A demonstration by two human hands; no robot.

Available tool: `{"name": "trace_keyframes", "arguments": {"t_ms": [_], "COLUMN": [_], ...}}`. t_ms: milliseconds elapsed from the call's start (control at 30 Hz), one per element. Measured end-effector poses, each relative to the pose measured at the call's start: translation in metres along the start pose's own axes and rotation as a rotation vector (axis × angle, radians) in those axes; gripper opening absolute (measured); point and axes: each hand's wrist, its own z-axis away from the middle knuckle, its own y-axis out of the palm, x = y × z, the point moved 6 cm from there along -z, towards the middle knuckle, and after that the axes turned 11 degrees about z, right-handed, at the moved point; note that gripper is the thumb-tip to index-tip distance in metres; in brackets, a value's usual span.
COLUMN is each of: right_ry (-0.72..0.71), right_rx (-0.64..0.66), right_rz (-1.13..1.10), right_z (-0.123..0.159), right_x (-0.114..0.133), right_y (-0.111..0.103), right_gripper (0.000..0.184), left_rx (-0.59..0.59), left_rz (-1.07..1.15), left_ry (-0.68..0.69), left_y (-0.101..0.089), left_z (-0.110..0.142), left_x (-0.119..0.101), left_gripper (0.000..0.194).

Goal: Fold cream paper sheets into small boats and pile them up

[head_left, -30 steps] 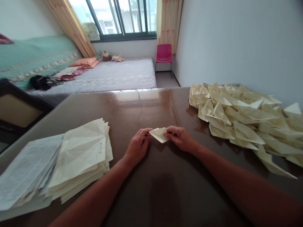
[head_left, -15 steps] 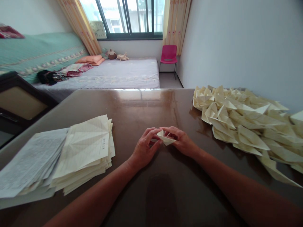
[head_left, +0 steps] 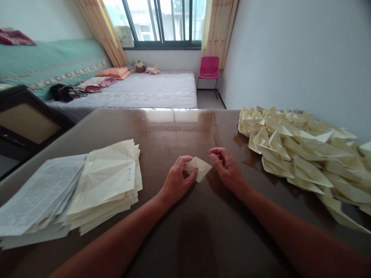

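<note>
A small folded cream paper piece (head_left: 199,168) sits at the middle of the glossy brown table (head_left: 179,127). My left hand (head_left: 176,181) pinches its left side between thumb and fingers. My right hand (head_left: 227,168) hovers just right of the piece, fingers loosely curled, thumb and forefinger apart, holding nothing. A stack of flat creased cream sheets (head_left: 107,181) lies to the left of my left hand. A large heap of finished folded paper shapes (head_left: 304,150) covers the table's right side.
Greyish printed sheets (head_left: 37,197) lie at the left edge beside the cream stack. Beyond the table stand a bed (head_left: 136,90), a pink chair (head_left: 209,69), a window with curtains, and a dark cabinet (head_left: 26,123) at left. A white wall runs along the right.
My right hand has let go of the folded piece and moved slightly right. My left hand now holds the piece alone, turned so it shows as a flat diamond.
</note>
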Motion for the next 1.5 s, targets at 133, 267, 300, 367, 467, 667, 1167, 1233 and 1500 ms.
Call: {"name": "trace_keyframes", "arguments": {"t_ms": [133,267,300,367,467,667,1167,1233,1500], "right_ry": [-0.199,-0.223,-0.208,-0.174,-0.125,-0.074,-0.151,-0.144,-0.089], "right_rx": [-0.038,0.150,0.156,0.165,0.218,0.355,0.453,0.459,0.569], "right_rz": [0.119,0.087,0.071,0.032,-0.027,-0.138,-0.107,-0.117,-0.217], "right_z": [0.007,0.010,0.010,0.009,0.009,0.008,0.009,0.010,0.007], "right_x": [0.020,0.022,0.020,0.017,0.013,0.005,0.011,0.009,0.005], "right_y": [-0.003,0.014,0.015,0.016,0.018,0.025,0.027,0.028,0.029], "right_gripper": [0.015,0.021,0.021,0.020,0.025,0.032,0.031,0.030,0.030], "left_rx": [-0.022,0.030,0.049,0.084,0.133,0.215,0.293,0.318,0.390], "left_rz": [0.021,0.047,0.049,0.058,0.074,0.082,0.102,0.087,0.017], "left_ry": [-0.001,0.008,0.007,0.003,-0.001,0.006,-0.078,-0.083,-0.062], "left_y": [-0.002,0.002,0.003,0.005,0.007,0.007,0.009,0.010,0.011], "left_z": [-0.001,0.000,0.001,0.002,0.004,0.005,0.004,0.003,0.003], "left_x": [0.000,-0.004,-0.004,-0.005,-0.005,-0.006,-0.011,-0.012,-0.013], "left_gripper": [0.030,0.034,0.036,0.042,0.052,0.052,0.051,0.053,0.053]}}
